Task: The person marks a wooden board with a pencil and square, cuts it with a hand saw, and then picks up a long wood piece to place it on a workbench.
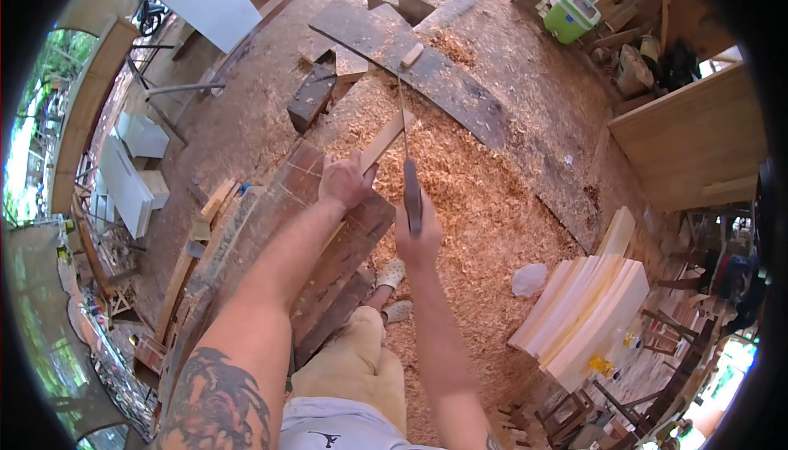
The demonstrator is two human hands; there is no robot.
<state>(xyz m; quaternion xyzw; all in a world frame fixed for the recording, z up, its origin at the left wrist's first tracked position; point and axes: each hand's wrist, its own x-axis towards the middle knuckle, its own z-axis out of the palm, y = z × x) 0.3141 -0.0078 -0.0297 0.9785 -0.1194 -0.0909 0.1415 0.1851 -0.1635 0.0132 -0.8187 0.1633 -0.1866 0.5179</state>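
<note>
My left hand [345,181] grips a narrow pale wooden strip [386,140] and holds it against the top of a worn wooden workbench [271,220]. My right hand [419,241] is closed around the handle of a handsaw [408,155]. The thin blade runs up and away from me beside the strip, and its far end lies over the sawdust. Below my hands I see my knee and my feet in light shoes [392,274] on the shavings.
Thick sawdust and shavings [484,204] cover the floor. Dark long planks [427,73] lie ahead, a stack of pale boards [591,302] at right, a green box [571,15] far right, and white panels [131,179] at left.
</note>
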